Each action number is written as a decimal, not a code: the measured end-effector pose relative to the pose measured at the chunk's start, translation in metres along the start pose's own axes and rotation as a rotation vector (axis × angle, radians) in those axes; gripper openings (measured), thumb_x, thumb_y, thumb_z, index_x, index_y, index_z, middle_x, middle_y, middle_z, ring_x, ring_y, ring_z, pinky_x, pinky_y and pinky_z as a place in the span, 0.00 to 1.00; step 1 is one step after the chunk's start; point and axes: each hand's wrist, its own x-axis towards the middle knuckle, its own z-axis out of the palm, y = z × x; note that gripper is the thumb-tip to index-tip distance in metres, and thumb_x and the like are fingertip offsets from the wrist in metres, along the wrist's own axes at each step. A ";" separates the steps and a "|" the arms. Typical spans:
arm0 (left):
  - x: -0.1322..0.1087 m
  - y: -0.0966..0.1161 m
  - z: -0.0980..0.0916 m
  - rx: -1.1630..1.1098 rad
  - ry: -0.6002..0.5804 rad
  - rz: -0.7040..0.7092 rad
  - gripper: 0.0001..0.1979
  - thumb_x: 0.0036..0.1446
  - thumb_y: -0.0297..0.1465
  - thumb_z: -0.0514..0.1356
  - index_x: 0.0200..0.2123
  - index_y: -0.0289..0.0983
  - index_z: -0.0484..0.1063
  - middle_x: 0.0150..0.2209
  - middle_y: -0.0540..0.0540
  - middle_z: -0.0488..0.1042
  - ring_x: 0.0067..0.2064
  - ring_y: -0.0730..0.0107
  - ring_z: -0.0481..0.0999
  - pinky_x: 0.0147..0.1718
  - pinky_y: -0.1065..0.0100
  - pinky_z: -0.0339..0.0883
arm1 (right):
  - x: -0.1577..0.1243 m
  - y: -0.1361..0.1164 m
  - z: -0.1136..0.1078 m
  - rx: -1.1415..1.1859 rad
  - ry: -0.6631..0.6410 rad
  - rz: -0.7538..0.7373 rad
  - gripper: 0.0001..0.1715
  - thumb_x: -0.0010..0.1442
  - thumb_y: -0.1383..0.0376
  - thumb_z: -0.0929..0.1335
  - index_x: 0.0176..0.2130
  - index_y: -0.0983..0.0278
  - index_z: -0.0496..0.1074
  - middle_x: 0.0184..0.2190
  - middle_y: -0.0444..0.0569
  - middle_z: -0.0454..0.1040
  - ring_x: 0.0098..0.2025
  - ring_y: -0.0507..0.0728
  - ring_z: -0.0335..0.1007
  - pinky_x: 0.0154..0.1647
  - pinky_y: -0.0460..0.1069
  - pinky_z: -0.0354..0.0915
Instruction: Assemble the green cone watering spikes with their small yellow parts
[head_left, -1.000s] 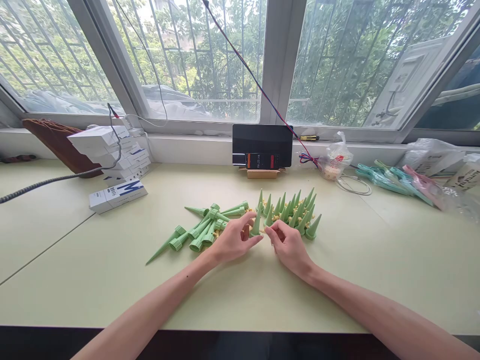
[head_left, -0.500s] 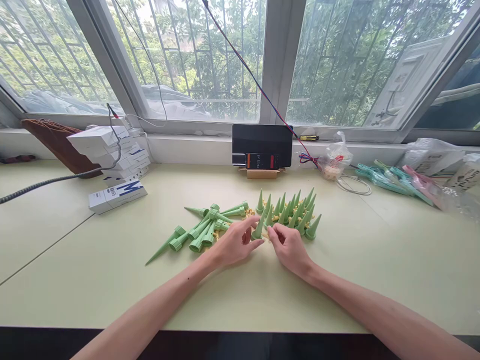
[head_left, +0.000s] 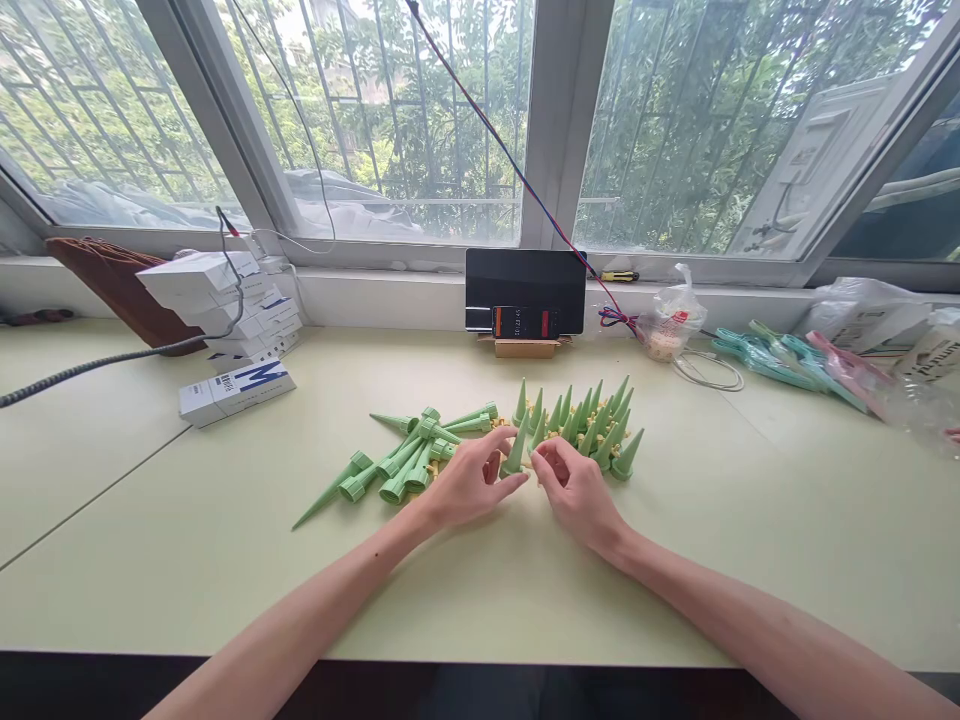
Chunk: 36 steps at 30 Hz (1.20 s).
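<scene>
My left hand (head_left: 474,480) has its fingers round a green cone (head_left: 516,452), which points up just above the pale table. Close to its right side, my right hand (head_left: 571,488) is pinched on something small that I cannot make out. Several green cones (head_left: 626,457) stand upright in a group behind and right of my right hand, with small yellow pieces (head_left: 553,428) among them. Left of my left hand lies a loose pile of green spikes (head_left: 397,462) with ribbed caps, and a few yellow pieces show beside it.
White boxes (head_left: 236,392) lie and stand stacked at the left. At the back, a phone (head_left: 523,322) leans on a black screen (head_left: 525,278). A plastic bag (head_left: 673,318), a white cable (head_left: 709,372) and wrapped teal and pink items (head_left: 799,362) are at the right.
My left hand and the cone have tilted or shifted very slightly to the left. The fingers of my right hand have moved a little left, towards the cone.
</scene>
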 end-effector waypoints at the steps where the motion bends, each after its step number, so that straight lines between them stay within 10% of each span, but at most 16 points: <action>1: 0.000 0.001 0.000 -0.007 0.004 -0.002 0.19 0.59 0.36 0.61 0.52 0.40 0.63 0.29 0.55 0.64 0.22 0.80 0.57 0.21 0.74 0.57 | 0.000 -0.001 0.000 0.000 0.001 0.001 0.15 0.68 0.54 0.62 0.40 0.62 0.67 0.24 0.42 0.68 0.21 0.51 0.59 0.22 0.47 0.54; 23: 0.001 0.001 -0.001 -0.044 0.035 -0.056 0.15 0.59 0.33 0.60 0.48 0.38 0.63 0.28 0.55 0.61 0.22 0.80 0.54 0.22 0.74 0.52 | 0.001 0.004 0.000 -0.073 -0.085 -0.113 0.21 0.69 0.58 0.62 0.52 0.68 0.71 0.31 0.50 0.78 0.24 0.54 0.67 0.27 0.49 0.65; 36: 0.000 0.000 0.000 -0.043 0.045 -0.033 0.14 0.59 0.34 0.59 0.47 0.40 0.62 0.29 0.54 0.62 0.23 0.80 0.55 0.22 0.75 0.55 | 0.001 0.005 0.000 -0.066 -0.136 -0.162 0.17 0.71 0.59 0.58 0.42 0.64 0.72 0.26 0.45 0.70 0.24 0.52 0.61 0.26 0.48 0.58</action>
